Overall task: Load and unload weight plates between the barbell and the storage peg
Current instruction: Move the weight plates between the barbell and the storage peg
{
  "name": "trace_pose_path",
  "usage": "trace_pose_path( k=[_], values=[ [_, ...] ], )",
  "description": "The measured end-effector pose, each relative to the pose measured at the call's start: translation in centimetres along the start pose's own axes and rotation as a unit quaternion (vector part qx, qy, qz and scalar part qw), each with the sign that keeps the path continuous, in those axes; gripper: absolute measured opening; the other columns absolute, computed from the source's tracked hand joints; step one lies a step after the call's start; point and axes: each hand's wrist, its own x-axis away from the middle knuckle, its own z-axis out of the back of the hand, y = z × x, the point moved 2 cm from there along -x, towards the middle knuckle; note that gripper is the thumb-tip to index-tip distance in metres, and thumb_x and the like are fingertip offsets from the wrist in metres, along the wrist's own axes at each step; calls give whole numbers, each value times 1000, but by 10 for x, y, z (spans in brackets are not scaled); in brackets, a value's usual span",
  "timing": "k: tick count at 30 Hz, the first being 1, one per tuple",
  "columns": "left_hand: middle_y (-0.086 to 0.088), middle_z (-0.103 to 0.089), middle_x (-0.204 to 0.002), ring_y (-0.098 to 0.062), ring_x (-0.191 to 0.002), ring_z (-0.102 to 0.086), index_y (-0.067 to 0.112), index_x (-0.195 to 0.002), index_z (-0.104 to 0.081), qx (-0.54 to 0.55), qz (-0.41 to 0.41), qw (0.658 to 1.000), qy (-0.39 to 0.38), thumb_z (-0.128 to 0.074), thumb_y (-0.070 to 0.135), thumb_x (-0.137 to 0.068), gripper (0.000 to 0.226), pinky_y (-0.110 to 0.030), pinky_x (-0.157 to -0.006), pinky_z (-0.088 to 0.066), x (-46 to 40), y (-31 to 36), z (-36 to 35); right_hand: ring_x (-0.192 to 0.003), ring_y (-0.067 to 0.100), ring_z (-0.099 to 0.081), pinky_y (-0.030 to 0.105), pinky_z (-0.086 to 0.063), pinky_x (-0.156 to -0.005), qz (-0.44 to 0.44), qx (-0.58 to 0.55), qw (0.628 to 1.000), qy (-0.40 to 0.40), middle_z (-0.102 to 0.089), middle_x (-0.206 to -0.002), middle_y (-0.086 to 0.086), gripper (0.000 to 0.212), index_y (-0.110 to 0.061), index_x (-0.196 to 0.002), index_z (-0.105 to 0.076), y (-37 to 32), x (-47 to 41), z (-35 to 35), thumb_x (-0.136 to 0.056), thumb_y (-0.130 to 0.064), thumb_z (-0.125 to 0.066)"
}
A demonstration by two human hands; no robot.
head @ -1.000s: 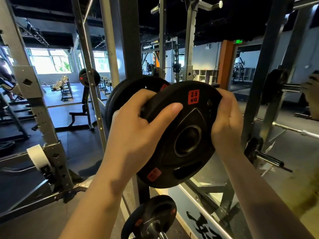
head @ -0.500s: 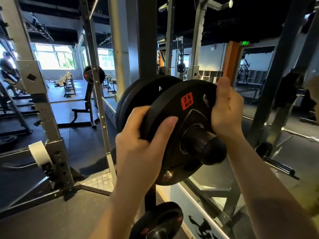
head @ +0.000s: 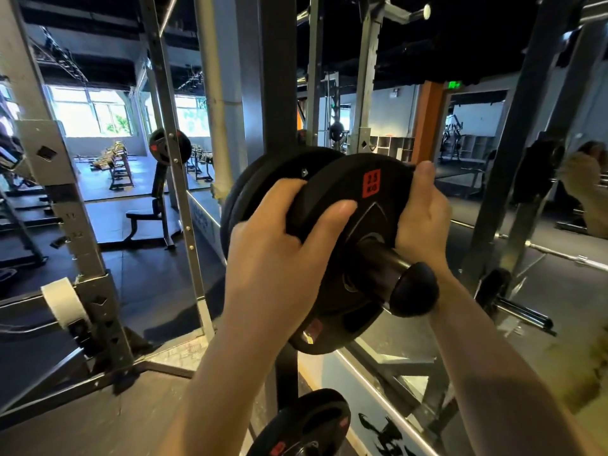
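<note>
Now threaded on peg (head: 399, 281): plate (head: 345, 255), capped end poking through hole. Left hand (head: 279, 255) and right hand (head: 424, 215) clamped on opposite rims, likely keeping plate square while sliding toward stored plates (head: 263, 179) behind. Another plate (head: 306, 426) on lower peg.

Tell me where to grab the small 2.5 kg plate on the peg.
Grip the 2.5 kg plate by its rim at opposite sides, left hand and right hand, as now. It hangs upright on the peg, whose knob blocks the front, so come in from the sides.
</note>
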Motion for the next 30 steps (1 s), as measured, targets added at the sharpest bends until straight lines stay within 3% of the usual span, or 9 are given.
trace_pose_path(
  k=[2,5,8,10,12,17,20,24,30],
  values=[
    [33,-60,-85,10,-80,-60,37,-94,-55,25,4,1000,9,-57,54,-79,22,-6,-63,-46,4,-4,0,-64,14,-54,36,-45,-68,14,16,1000,-14,-52,-60,-8,48,-24,-67,-51,-1,-6,2,-100,-52,-29],
    [31,-61,-85,9,-80,-60,39,-93,-54,19,8,1000,-1,-61,47,-84,15,-6,-64,-47,-3,-9,1,-61,12,-53,33,-44,-66,11,18,1000,-15,-52,-58,-10,50,-25,-66,-50,4,-7,-3,-100,-54,-28],
    [23,-63,-84,7,-79,-60,43,-91,-53,8,39,999,-29,-63,47,-87,11,-19,-71,-55,-18,-17,4,-69,24,-59,40,-48,-70,-20,14,1000,-7,-57,-66,-3,52,-25,-68,-54,14,-5,-11,-96,-62,-30],
    [24,-62,-86,5,-77,-61,44,-88,-54,-2,49,998,-30,-64,51,-86,12,-33,-76,-56,-23,-21,6,-66,16,-57,35,-46,-68,-45,-4,999,13,-55,-62,-7,49,-23,-69,-52,17,-3,-15,-99,-56,-31],
    [27,-62,-87,6,-76,-61,45,-89,-54,-7,52,998,-28,-62,55,-85,14,-36,-78,-56,-24,-23,7,-65,10,-56,32,-45,-68,-50,2,999,18,-54,-60,-9,48,-23,-69,-51,16,-1,-17,-99,-54,-31],
    [26,-61,-77,10,-82,-59,43,-98,-51,-10,38,999,-7,-62,48,-88,15,-14,-73,-49,-17,-29,3,-73,21,-59,47,-50,-78,-37,29,999,11,-58,-71,0,54,-24,-70,-55,11,-3,-15,-91,-68,-31],
    [27,-57,-80,13,-84,-58,31,-105,-57,-17,-1,999,45,-62,40,-90,19,-4,-73,-45,-7,-33,-1,-65,20,-53,40,-44,-69,-10,54,998,-13,-52,-63,-2,55,-24,-65,-49,10,-10,-16,-87,-71,-29],
    [28,-56,-82,12,-84,-59,20,-113,-60,-14,-14,997,75,-60,45,-89,34,-7,-73,-48,-2,-40,-3,-51,6,-42,28,-35,-61,21,86,996,-28,-42,-56,-8,51,-22,-61,-41,8,-19,-19,-102,-50,-26],
    [21,-60,-91,-1,-87,-63,23,-116,-58,-9,12,999,47,-59,47,-90,36,-17,-78,-52,-9,-40,0,-53,5,-45,28,-37,-65,10,85,996,-20,-45,-58,-9,51,-22,-62,-43,9,-16,-22,-102,-50,-27]
  ],
)
